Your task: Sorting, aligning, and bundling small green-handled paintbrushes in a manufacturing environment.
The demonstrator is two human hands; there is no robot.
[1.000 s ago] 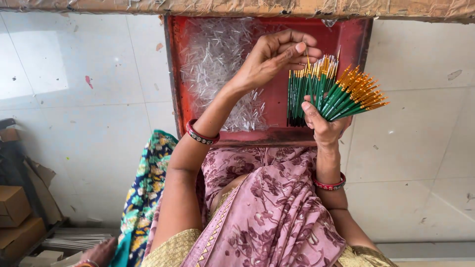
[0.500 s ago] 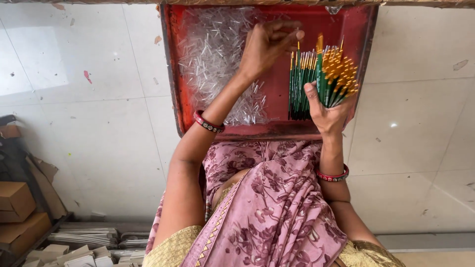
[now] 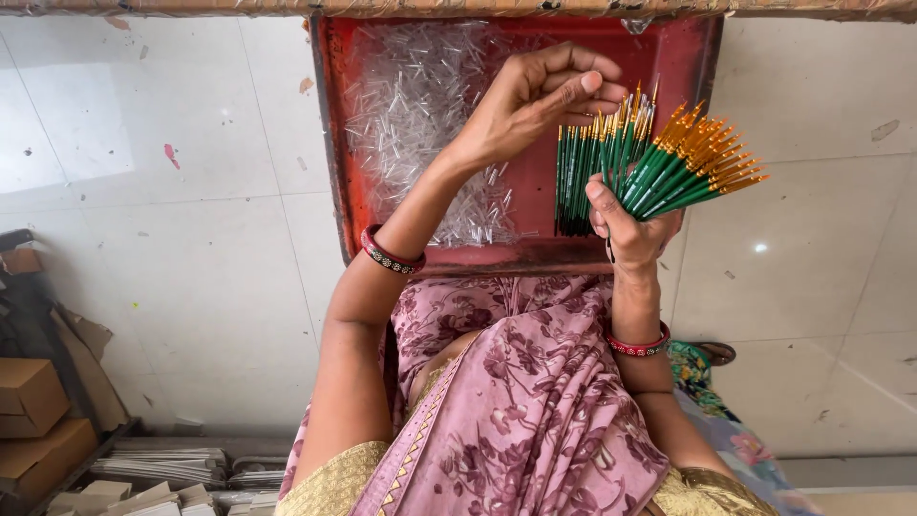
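My right hand (image 3: 632,229) grips a bundle of thin green-handled brushes (image 3: 659,167) with gold ferrules, fanned out up and to the right. More of the same brushes (image 3: 573,182) stand upright in the red tray behind that hand. My left hand (image 3: 535,105) hovers over the tray with its fingertips pinched together, right at the tips of the upright brushes. Whether something small is between the fingers is not visible. Both wrists wear red bangles.
The red tray (image 3: 330,143) lies on my lap against a pale tiled floor and holds a heap of small clear plastic tubes (image 3: 420,105). Cardboard boxes (image 3: 33,411) and stacked flat packs (image 3: 162,473) sit at the lower left. Pink floral cloth (image 3: 535,401) covers my lap.
The bundle in my right hand has tilted and fanned out to the right again. My left hand's pinched fingers stay at the brush tips.
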